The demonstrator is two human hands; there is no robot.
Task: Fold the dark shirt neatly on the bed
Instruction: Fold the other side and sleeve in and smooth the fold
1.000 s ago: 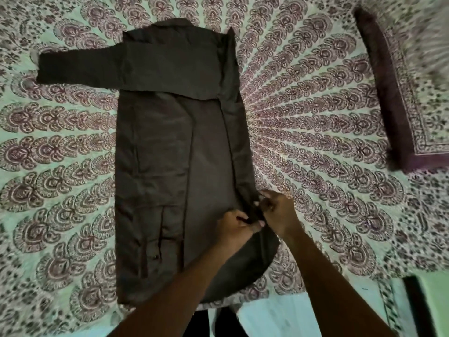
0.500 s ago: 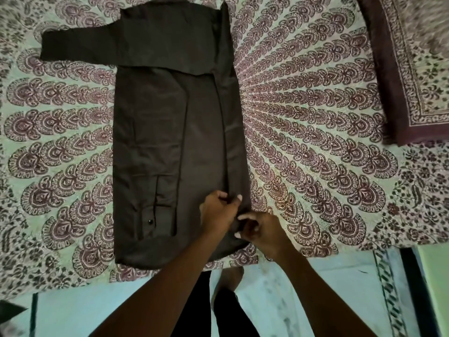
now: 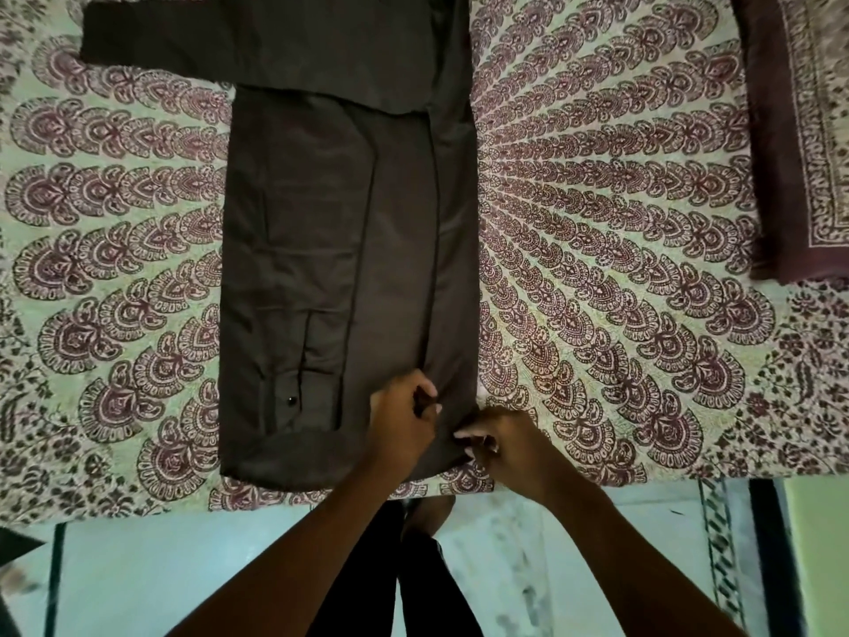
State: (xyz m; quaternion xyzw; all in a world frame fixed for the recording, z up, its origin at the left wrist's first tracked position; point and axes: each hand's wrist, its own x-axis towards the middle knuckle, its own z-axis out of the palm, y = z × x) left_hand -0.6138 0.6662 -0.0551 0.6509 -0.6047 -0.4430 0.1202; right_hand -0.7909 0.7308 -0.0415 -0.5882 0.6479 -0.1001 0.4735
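The dark shirt (image 3: 331, 250) lies lengthwise on the patterned bed sheet (image 3: 597, 250), both side panels folded inward into a long narrow strip. One sleeve (image 3: 183, 43) crosses the top and sticks out to the left; a cuff with a button (image 3: 291, 400) lies on the lower left part. My left hand (image 3: 404, 425) pinches the fabric of the folded right panel near the hem. My right hand (image 3: 498, 445) grips the shirt's lower right corner beside it. The collar end is cut off by the frame's top edge.
A maroon-bordered pillow (image 3: 799, 131) lies at the right on the bed. The bed's near edge (image 3: 138, 508) runs just below the shirt's hem, with pale floor (image 3: 183, 577) and my dark-trousered legs (image 3: 413, 567) beneath it.
Both hands have slid down the shirt's right fold to the hem corner, and the hem's rounded bulge is flatter. The view has shifted so the shirt sits higher in frame.
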